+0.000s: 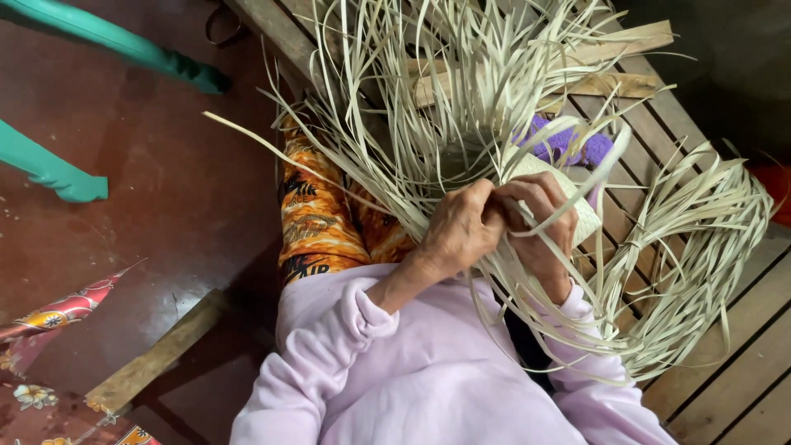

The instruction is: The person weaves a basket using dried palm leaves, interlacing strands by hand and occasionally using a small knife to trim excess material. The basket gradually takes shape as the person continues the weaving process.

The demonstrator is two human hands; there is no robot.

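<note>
Pale dried leaf strips (pixel 461 107) fan out over your lap and the wooden slatted bench (pixel 741 354). Your left hand (pixel 458 231) and right hand (pixel 540 227) press together, pinching strips at a small woven piece (pixel 577 202).

The person wore a loose top in pale lilac, of soft and thick cloth like a sweatshirt. Both sleeves were long. The left sleeve (pixel 329 330) was gathered into folds with a rounded cuff at the wrist, and the right sleeve (pixel 589 354) ended in a similar ribbed cuff. Below the top, the legs were covered by trousers (pixel 317 222) with a busy print in orange, yellow and dark brown. The left hand (pixel 457 231) and the right hand (pixel 540 222) were bare, without rings or gloves.
</note>
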